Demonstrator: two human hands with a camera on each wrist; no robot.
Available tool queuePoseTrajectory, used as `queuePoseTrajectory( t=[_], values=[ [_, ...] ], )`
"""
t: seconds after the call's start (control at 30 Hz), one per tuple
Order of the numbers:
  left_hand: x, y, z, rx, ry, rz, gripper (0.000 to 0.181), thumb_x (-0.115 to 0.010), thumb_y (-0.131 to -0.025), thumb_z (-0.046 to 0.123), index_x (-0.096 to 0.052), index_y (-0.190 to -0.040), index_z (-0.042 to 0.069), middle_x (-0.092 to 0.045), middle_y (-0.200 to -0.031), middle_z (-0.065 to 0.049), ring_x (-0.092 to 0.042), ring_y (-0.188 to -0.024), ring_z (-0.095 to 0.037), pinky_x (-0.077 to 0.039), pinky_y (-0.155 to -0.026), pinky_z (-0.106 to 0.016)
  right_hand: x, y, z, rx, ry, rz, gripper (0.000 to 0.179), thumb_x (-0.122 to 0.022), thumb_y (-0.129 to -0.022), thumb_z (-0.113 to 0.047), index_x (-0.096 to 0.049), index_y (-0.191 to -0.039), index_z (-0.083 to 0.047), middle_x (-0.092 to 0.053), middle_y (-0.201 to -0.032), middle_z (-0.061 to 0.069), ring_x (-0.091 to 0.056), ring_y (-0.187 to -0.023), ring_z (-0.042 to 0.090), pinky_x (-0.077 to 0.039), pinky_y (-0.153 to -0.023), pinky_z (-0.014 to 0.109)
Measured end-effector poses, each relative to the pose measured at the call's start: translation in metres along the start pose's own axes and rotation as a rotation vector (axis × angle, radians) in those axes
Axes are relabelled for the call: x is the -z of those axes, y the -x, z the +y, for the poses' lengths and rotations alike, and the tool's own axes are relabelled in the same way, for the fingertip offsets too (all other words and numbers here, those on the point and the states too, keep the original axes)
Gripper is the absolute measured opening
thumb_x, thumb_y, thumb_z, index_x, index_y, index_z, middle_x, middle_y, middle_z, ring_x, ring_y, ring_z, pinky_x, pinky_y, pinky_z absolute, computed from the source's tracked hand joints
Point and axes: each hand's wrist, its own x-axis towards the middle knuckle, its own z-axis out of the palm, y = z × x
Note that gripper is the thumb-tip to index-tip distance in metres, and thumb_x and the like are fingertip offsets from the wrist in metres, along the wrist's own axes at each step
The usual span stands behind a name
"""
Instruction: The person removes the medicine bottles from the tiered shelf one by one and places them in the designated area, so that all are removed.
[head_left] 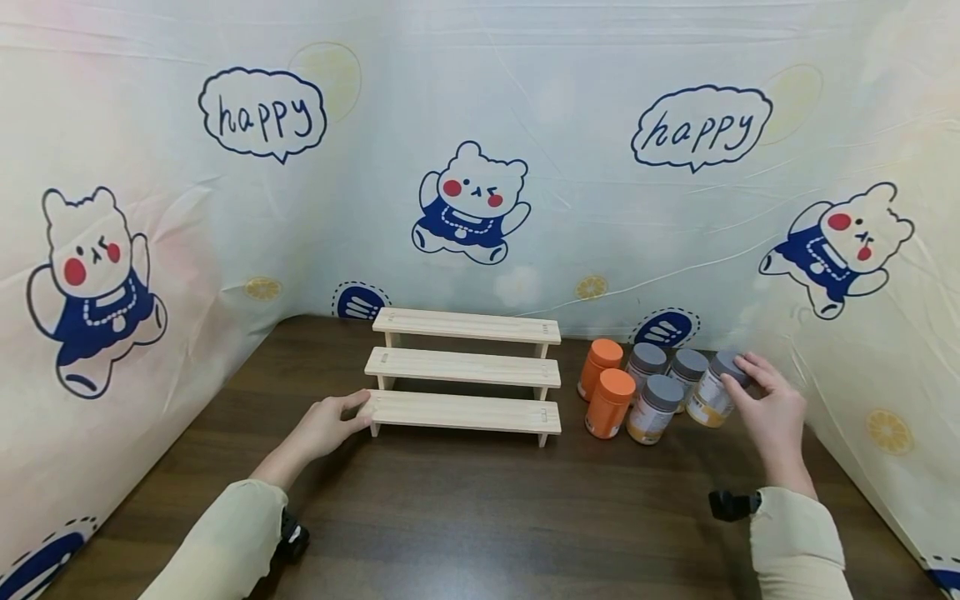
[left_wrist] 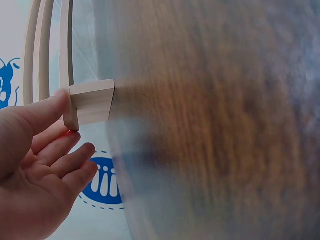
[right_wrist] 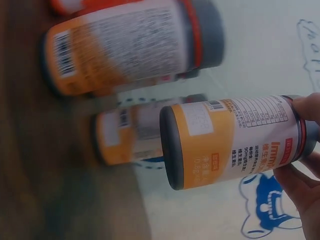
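My right hand (head_left: 774, 417) grips a grey-lidded supplement bottle (head_left: 710, 402) near its lid, between thumb and fingers. In the right wrist view this bottle (right_wrist: 227, 142) appears tilted, its white and orange label showing. Close to it on the left are more grey-lidded bottles (head_left: 652, 412) and two orange bottles (head_left: 610, 406). My left hand (head_left: 328, 429) holds the left end of the lowest tier of a three-tier wooden display stand (head_left: 465, 412). In the left wrist view, the thumb (left_wrist: 47, 111) and index finger pinch the end of that board.
Everything stands on a dark brown wooden table (head_left: 465, 517). A pale cloth (head_left: 570, 233) printed with bears and "happy" bubbles hangs along the back and both sides. Dark straps with small devices (head_left: 733, 505) are on both wrists.
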Motion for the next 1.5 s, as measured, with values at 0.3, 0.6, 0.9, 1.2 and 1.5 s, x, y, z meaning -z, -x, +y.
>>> queuePoseTrajectory(
  t=[0.3,0.6,0.9,1.2,1.5],
  values=[
    [0.001,0.001,0.002,-0.006,0.0,0.005,0.053,-0.059,-0.091,0.024,-0.043,-0.135,-0.001,-0.038,-0.138,-0.021,-0.037,-0.122,-0.042,-0.033,-0.095,-0.056,-0.01,0.011,0.018,-0.002,0.046,-0.102,0.035,-0.068,-0.084,-0.014,-0.064,-0.113,0.004,-0.056,-0.124,0.015,-0.054,-0.108,0.034,-0.036,-0.079,0.004],
    [0.0,0.001,0.003,-0.003,-0.004,0.001,0.053,-0.059,-0.091,0.024,-0.043,-0.135,-0.001,-0.039,-0.137,-0.021,-0.038,-0.122,-0.041,-0.033,-0.095,-0.056,-0.018,0.018,0.028,0.074,0.03,-0.13,0.031,-0.071,-0.08,-0.007,-0.065,-0.108,0.007,-0.057,-0.119,0.02,-0.056,-0.1,0.038,-0.033,-0.072,-0.001],
    [0.0,0.001,0.003,-0.005,0.002,-0.002,0.053,-0.059,-0.091,0.025,-0.044,-0.135,-0.001,-0.04,-0.136,-0.023,-0.038,-0.122,-0.042,-0.033,-0.095,-0.056,-0.018,0.023,0.033,0.063,-0.021,-0.177,0.031,-0.071,-0.081,-0.007,-0.064,-0.107,0.007,-0.055,-0.12,0.018,-0.047,-0.099,-0.006,-0.038,-0.08,0.006],
    [0.001,0.0,0.002,0.018,-0.001,-0.006,0.053,-0.058,-0.092,0.024,-0.043,-0.136,0.0,-0.039,-0.137,-0.023,-0.036,-0.123,-0.042,-0.031,-0.095,-0.057,-0.014,0.025,0.037,0.07,-0.067,-0.263,0.032,-0.07,-0.082,-0.008,-0.06,-0.108,0.008,-0.047,-0.119,0.016,-0.049,-0.104,0.013,-0.039,-0.085,0.012],
    [0.0,0.0,0.003,0.009,0.001,-0.004,0.052,-0.058,-0.092,0.023,-0.043,-0.136,-0.001,-0.039,-0.137,-0.022,-0.036,-0.123,-0.042,-0.031,-0.095,-0.057,-0.011,0.026,0.032,0.079,-0.065,-0.258,0.031,-0.071,-0.081,-0.005,-0.061,-0.107,0.007,-0.048,-0.119,0.014,-0.043,-0.099,-0.003,-0.041,-0.087,0.02]
  ],
)
